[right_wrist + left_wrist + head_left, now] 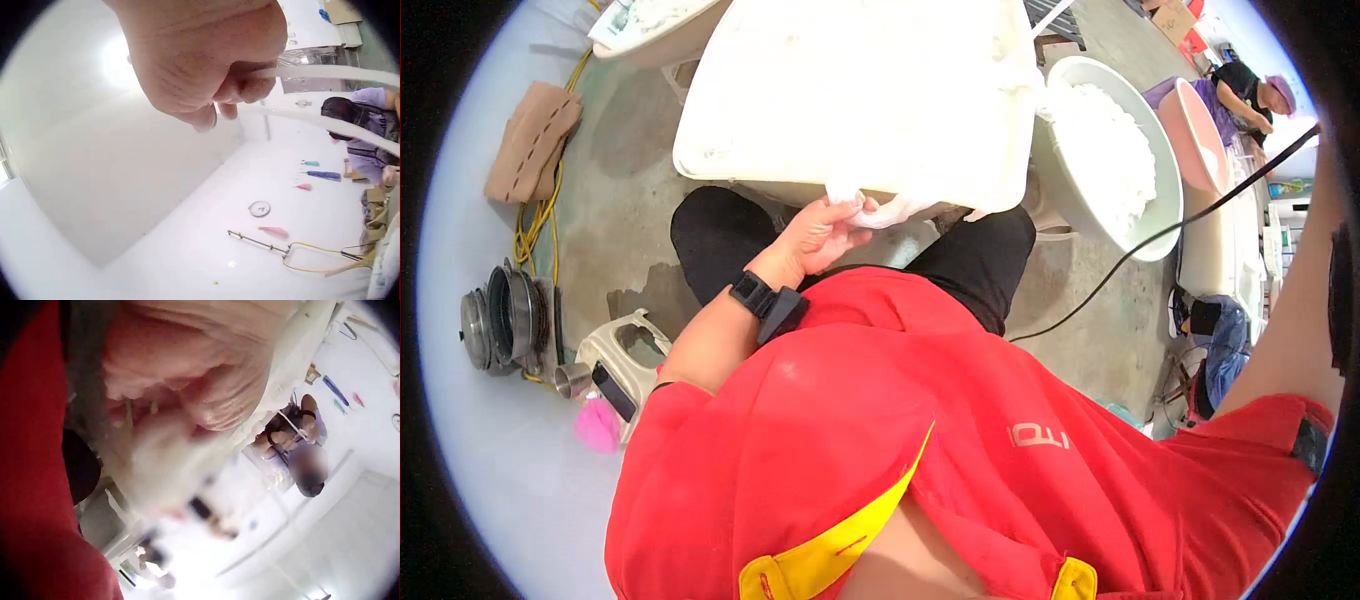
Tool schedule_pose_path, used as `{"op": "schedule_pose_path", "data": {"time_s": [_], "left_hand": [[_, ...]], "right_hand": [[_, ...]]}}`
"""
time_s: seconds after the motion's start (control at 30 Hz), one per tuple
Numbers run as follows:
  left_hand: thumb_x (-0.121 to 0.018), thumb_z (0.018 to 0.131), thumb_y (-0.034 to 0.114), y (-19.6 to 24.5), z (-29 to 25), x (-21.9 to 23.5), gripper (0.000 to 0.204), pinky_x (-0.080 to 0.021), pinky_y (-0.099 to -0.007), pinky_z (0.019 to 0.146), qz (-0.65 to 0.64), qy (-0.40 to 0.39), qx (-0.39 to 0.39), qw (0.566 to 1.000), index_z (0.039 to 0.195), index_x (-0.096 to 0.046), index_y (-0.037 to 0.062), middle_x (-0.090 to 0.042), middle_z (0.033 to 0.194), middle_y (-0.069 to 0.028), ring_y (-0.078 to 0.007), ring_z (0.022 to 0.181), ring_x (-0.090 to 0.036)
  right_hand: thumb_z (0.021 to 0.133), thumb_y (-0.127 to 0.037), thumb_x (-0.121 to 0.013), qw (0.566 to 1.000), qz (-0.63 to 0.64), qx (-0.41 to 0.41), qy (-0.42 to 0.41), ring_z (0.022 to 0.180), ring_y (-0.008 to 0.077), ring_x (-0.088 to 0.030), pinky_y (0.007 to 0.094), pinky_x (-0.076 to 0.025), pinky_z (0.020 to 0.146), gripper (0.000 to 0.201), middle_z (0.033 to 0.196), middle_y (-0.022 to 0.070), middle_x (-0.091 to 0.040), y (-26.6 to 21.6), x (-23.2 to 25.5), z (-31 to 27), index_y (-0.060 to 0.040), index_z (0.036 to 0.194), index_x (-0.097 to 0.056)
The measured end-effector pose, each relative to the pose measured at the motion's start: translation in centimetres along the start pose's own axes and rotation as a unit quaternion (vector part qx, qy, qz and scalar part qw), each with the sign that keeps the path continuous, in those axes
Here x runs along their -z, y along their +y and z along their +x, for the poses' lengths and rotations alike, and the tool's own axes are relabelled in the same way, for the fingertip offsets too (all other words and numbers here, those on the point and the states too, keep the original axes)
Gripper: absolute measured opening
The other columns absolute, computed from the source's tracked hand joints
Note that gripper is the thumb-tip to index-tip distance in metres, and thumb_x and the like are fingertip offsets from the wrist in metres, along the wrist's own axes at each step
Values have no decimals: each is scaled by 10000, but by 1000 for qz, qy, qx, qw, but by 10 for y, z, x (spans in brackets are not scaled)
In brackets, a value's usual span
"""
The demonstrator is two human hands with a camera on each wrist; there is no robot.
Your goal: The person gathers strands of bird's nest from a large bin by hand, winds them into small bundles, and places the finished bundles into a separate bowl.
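Observation:
Near the front edge of a white work surface (pixel 750 120), my left hand (pixel 825 232) pinches a limp, wet-looking white strip (pixel 890 212). The left wrist view shows this hand (pixel 194 362) close up, fingers curled, with blurred pale material (pixel 165 450) below them. My right arm reaches out at the right edge of the head view, its hand beyond the frame. In the right wrist view the right hand (pixel 212 69) is raised with curled fingers. It grips long, smooth white strands (pixel 337 74) that run off to the right.
Right of the work surface stands a pale green basin (pixel 1165 205) heaped with white material, beside a pink basin (pixel 1200 140). A black cable (pixel 1140 255) crosses there. At left are a stool (pixel 635 350) with a phone, and pots (pixel 515 310). Another person (pixel 1250 95) works at far right.

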State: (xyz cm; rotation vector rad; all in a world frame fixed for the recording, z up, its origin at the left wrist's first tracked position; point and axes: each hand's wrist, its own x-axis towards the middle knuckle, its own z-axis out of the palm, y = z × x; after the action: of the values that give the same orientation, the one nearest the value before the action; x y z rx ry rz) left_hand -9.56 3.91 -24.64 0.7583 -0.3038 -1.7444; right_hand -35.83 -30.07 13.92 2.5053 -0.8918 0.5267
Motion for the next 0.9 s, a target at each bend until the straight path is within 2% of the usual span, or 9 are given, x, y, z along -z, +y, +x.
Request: {"op": "schedule_pose_path", "data": {"time_s": [0.2,0.3,0.37,0.47,0.6,0.7,0.8,0.83,0.9], "left_hand": [[-603,861,247,18,-16,-2,300,-418,-305,827,77,32,30,996,1114,-539,99,-570,1127,-30,-140,1043,-511],[-545,889,276,43,-43,-9,338,-433,-293,803,284,153,121,939,1146,-520,58,-573,1094,-51,-146,1002,-535],[-529,893,299,61,-53,-14,358,-434,-258,762,393,103,110,907,1144,-523,44,-580,1061,-50,-127,946,-548],[-509,909,301,74,-57,-42,305,-420,-209,678,383,47,25,922,1041,-559,30,-582,909,-33,-96,775,-539],[-497,922,275,71,-38,-83,250,-406,-211,637,260,37,-96,960,938,-572,37,-543,786,-6,-85,684,-485],[-497,924,261,59,-21,-89,245,-404,-218,645,266,75,-176,945,946,-573,30,-539,775,0,-83,689,-480],[-503,921,246,55,-13,-91,239,-408,-215,657,298,71,-184,934,958,-574,21,-546,778,-1,-79,697,-485],[-509,918,238,56,-11,-94,235,-414,-217,670,324,61,-196,923,962,-574,17,-551,787,-2,-78,709,-491],[-519,912,222,58,-7,-104,227,-425,-221,696,377,41,-221,899,971,-573,9,-561,805,-6,-75,734,-504]], "right_hand": [[896,-179,-508,993,-46,101,37,684,143,-549,270,-472,658,208,802,60,-608,-43,23,27,0,945,-599],[901,-182,-506,983,49,177,30,689,142,-551,271,-476,663,210,800,59,-608,-99,2,22,-2,951,-600],[904,-184,-505,970,142,198,-22,693,141,-552,271,-478,666,211,799,58,-608,-139,-33,0,-3,955,-600],[867,-242,-561,907,391,18,-156,739,155,-570,301,-454,706,251,845,77,-638,-206,-102,-75,0,837,-620],[848,-218,-606,860,476,-126,-135,754,137,-585,279,-458,721,204,781,73,-634,-257,-139,-140,-15,827,-618],[872,-141,-555,580,777,-227,-96,794,182,-612,306,-454,748,110,900,114,-649,-276,-146,-177,-32,864,-562],[883,-144,-557,343,895,-281,-57,830,231,-628,331,-462,804,114,977,140,-638,-280,-139,-193,-36,917,-543],[923,-198,-492,354,902,-239,-69,937,279,-607,380,-455,865,188,1137,173,-573,-275,-144,-196,-26,988,-530],[949,-278,-422,252,940,-223,-52,1034,287,-558,402,-440,891,302,1226,178,-508,-278,-140,-196,-21,1065,-527]]}}
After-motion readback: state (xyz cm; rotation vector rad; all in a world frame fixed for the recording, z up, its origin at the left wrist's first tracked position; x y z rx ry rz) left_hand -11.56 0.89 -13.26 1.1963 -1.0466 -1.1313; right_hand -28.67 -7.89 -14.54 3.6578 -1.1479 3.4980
